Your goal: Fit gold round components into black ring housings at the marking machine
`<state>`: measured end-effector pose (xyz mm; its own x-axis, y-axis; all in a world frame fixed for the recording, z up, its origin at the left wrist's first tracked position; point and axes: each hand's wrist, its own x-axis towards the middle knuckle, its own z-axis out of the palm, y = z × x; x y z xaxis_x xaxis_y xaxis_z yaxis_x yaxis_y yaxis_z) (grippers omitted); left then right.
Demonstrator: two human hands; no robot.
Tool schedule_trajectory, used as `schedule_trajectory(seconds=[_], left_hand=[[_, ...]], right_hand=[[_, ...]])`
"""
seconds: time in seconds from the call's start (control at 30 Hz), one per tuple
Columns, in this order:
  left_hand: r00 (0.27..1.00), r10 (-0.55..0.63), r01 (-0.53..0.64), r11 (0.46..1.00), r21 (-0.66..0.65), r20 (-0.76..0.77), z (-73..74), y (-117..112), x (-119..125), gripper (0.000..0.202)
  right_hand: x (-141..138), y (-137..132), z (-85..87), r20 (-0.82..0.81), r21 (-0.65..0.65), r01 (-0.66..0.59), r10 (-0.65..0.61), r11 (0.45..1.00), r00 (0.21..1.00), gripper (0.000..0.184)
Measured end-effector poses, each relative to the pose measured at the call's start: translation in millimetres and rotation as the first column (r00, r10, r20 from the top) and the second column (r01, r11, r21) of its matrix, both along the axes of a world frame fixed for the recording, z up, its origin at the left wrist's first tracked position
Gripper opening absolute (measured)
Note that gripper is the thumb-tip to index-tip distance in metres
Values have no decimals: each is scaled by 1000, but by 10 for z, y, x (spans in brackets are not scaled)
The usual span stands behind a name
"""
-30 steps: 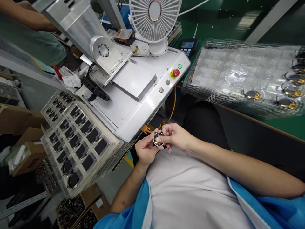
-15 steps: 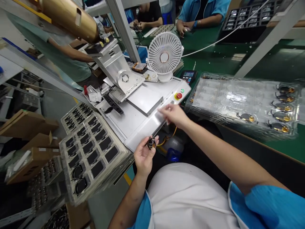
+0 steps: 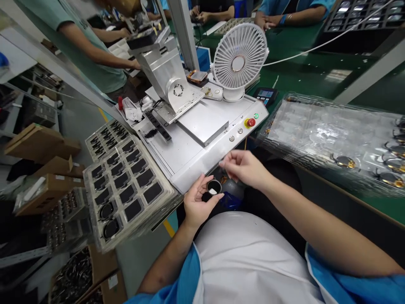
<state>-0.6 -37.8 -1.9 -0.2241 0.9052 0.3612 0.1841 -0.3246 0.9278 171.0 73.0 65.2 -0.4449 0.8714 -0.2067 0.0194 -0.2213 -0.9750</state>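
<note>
My left hand (image 3: 201,202) grips a small round black part (image 3: 214,187), like a watch face, between thumb and fingers. A dark disc with a pale patch or reflection shows on its upper side. Just right of it my right hand (image 3: 245,168) hangs in the air with thumb and fingers pinched together. Whatever the pinch holds, if anything, is too small to make out. Both hands are at the front edge of a white machine base (image 3: 193,169), below its red stop button (image 3: 250,122).
Left stands a stack of clear trays (image 3: 126,219) with black parts. To the right, more clear trays (image 3: 303,122) hold round parts with orange flex. A white fan (image 3: 238,61) and a metal machine head (image 3: 171,71) rise behind the base. Co-workers sit beyond; another person stands left.
The round part has been turned, so its dark disc now shows instead of the orange-and-black side. My right hand has come nearer to my left. The whole view has shifted.
</note>
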Motion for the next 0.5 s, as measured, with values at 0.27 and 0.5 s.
schedule_trajectory(seconds=[0.27, 0.5], left_hand=[[997, -24, 27, 999, 33, -75, -1, 40, 35, 79], [995, 9, -8, 1000, 16, -98, -2, 20, 30, 74]], right_hand=[[-25, -455, -147, 112, -21, -102, 104, 995, 988, 36], [-22, -446, -251, 170, 86, -52, 37, 995, 985, 29]])
